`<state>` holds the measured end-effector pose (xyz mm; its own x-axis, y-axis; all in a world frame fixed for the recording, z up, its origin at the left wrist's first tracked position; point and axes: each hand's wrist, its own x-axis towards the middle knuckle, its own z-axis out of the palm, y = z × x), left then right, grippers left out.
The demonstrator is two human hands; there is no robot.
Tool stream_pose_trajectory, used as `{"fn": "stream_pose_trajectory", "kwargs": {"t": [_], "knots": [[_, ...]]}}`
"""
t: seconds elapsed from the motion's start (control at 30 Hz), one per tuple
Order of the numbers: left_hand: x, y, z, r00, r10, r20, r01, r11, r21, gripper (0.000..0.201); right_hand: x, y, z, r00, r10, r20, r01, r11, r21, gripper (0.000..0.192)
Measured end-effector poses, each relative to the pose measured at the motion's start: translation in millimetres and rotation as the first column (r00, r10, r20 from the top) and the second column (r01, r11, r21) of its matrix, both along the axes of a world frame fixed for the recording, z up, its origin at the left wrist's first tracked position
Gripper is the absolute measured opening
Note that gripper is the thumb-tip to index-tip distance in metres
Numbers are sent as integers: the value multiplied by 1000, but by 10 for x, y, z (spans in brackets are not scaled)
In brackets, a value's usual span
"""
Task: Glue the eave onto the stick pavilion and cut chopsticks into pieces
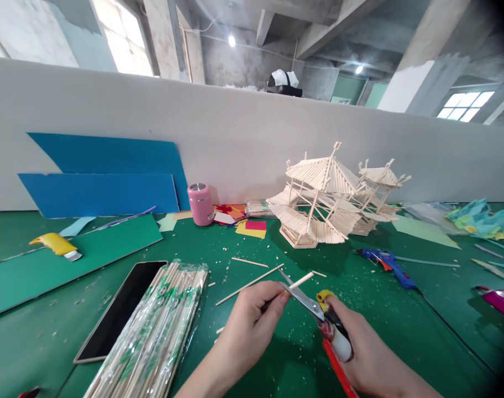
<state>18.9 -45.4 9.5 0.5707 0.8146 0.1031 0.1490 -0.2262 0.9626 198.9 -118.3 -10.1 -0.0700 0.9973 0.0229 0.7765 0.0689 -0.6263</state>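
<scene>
My right hand (370,356) grips a pair of cutters (323,318) with red and yellow handles, blades pointing up-left. My left hand (252,326) pinches a short wooden stick (300,280) that lies between the blade tips. Loose sticks (250,284) lie on the green table just beyond my hands. A model pavilion (318,199) made of sticks stands farther back, with a smaller one to its right.
A wrapped bundle of chopsticks (156,331) lies left of my hands beside a dark phone (119,309). A blue glue gun (388,265), a pink cup (200,203), a yellow utility knife (57,244), blue boards (98,193) and coloured paper scraps (252,226) sit around the green mat (401,326).
</scene>
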Motion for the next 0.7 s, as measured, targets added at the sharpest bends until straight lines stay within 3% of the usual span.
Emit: {"fn": "stream_pose_trajectory", "kwargs": {"t": [0.17, 0.33, 0.47, 0.57, 0.7], "knots": [[-26, 17, -16, 983, -139, 119, 163, 961, -222, 28, 74, -71, -99, 1000, -29, -7, 29, 998, 61, 24], [-37, 37, -79, 918, -203, 340, 352, 812, -465, 25, 196, -138, -160, 998, -18, 61, 14, 998, 60, 38], [-48, 52, -121, 895, -232, 382, 421, 722, -549, 24, 149, -154, -102, 998, -21, 51, 19, 999, 38, 26], [-48, 58, -113, 908, -224, 353, 393, 745, -539, 26, 55, -149, -60, 999, -50, -14, 51, 998, 31, 19], [-16, 29, -42, 963, -229, 144, 266, 904, -335, 30, -21, -130, -27, 991, -109, -76, 109, 994, 0, 14]]}}
